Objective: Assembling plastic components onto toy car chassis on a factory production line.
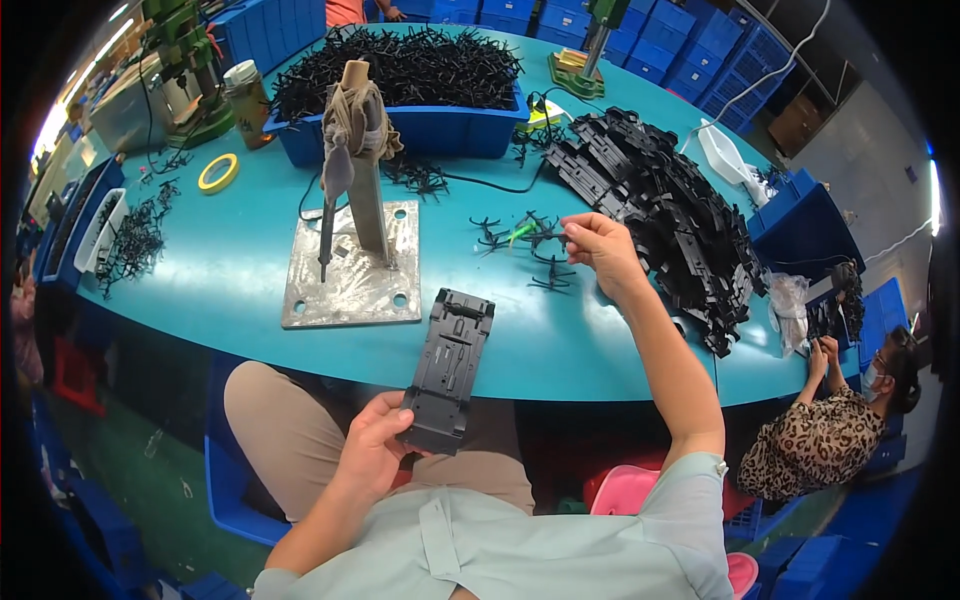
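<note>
My left hand (378, 440) grips the lower end of a black plastic toy-car chassis (446, 365), tilted up in front of my lap at the table's edge. Over the table, the fingertips of my right hand (604, 250) are pinched at a small black branched plastic part (543, 236). Close by lie several more such parts, among them one branched piece (551, 274) just below and another branched piece (488, 235) to the left. Something bright green (522, 231) sits among them. Left of the chassis stands a metal base plate (350, 300) with a cloth-wrapped post (365, 190) and a hanging electric screwdriver (327, 215).
A blue bin (420, 132) heaped with black branched parts stands at the back of the green table (230, 290). A big pile of black chassis (670, 220) covers the right side. Yellow tape (218, 172) lies at left. A co-worker (825, 430) sits at far right.
</note>
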The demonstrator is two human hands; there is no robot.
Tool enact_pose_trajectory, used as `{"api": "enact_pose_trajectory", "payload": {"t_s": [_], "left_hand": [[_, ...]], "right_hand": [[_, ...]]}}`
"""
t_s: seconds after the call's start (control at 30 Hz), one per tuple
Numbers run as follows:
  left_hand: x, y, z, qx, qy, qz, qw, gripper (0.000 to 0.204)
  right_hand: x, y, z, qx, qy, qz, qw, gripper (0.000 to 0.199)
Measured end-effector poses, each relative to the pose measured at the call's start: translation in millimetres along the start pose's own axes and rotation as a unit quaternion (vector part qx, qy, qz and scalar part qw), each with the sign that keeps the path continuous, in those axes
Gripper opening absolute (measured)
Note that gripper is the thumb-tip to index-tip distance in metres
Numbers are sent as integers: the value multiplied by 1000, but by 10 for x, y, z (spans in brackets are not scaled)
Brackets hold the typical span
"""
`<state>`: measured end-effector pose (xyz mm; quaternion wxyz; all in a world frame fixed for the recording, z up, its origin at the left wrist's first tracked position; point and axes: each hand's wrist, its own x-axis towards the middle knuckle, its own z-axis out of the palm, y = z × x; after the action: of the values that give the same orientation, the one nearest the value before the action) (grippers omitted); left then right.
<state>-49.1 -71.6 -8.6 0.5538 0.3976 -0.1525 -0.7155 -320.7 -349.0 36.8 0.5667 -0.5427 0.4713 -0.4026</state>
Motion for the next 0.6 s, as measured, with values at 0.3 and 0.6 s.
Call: {"api": "enact_pose_trajectory", "payload": {"t_s": [0.3,0.6], "left_hand": [[-40,27,16,4,17,-2,1000,31],[-7,-12,-49,6,5,0,1000,21]], "right_hand": [[-222,-30,79,25,-30,3,999,17],[-687,208,366,-93,-91,-82,988,14]]}}
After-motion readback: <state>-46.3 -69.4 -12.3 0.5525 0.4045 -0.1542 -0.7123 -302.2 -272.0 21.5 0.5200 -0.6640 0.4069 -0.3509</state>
